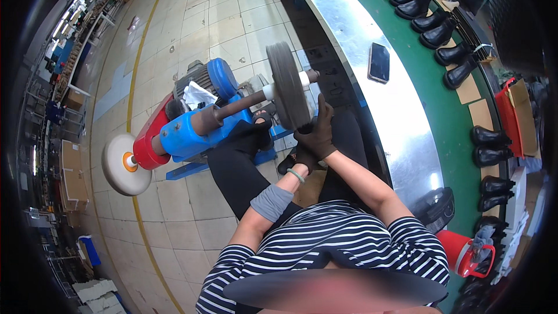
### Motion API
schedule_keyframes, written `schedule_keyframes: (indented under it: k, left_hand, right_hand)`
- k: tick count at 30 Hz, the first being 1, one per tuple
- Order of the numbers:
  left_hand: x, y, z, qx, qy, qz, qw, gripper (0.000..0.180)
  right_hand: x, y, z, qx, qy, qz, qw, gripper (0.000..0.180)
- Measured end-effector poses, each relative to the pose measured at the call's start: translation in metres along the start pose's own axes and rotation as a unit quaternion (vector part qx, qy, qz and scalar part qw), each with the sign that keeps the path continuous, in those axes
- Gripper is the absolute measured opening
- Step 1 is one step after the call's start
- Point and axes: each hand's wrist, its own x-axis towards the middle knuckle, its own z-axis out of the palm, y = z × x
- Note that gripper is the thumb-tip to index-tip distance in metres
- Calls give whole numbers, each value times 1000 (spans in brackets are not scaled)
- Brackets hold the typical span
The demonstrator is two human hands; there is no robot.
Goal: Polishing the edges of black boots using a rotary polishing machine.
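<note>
While both gloved hands crowd the dark wheel [288,84] at frame centre, buffing looks underway: right hand [317,131] w/ fingers up beside the rim, left hand [293,163] below. What they pinch: can't tell. Next needs steady pressure.

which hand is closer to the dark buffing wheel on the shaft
Right. The gloved right hand reaches up to the lower edge of the dark buffing wheel, seemingly touching it. The left hand sits lower, behind the right hand's wrist, apart from the wheel.

Striped shirt, dark gloves, grey armband [272,202].
</note>
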Motion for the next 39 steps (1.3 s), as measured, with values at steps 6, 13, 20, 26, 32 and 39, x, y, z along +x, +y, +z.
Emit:
schedule_keyframes:
  k: [6,13,20,26,32,39]
  left_hand:
    - [-13,61,37,185,-117,102,970,60]
    - [-25,67,51,27,-180,30,983,63]
    - [-14,9,30,202,-173,-19,964,45]
    - [-4,3,33,153,-118,-56,980,36]
    - [6,-13,21,205,-102,-56,972,26]
    - [2,-10,-6,220,-66,-128,965,33]
  right_hand:
    - [13,-1,-65,-25,111,-113,987,96]
    - [84,98,-196,121,51,205,970,32]
    - [85,170,-279,-4,46,321,946,36]
    - [103,288,-370,243,273,309,878,40]
    - [140,374,-445,582,373,276,668,89]
    - [203,382,-432,552,479,395,557,87]
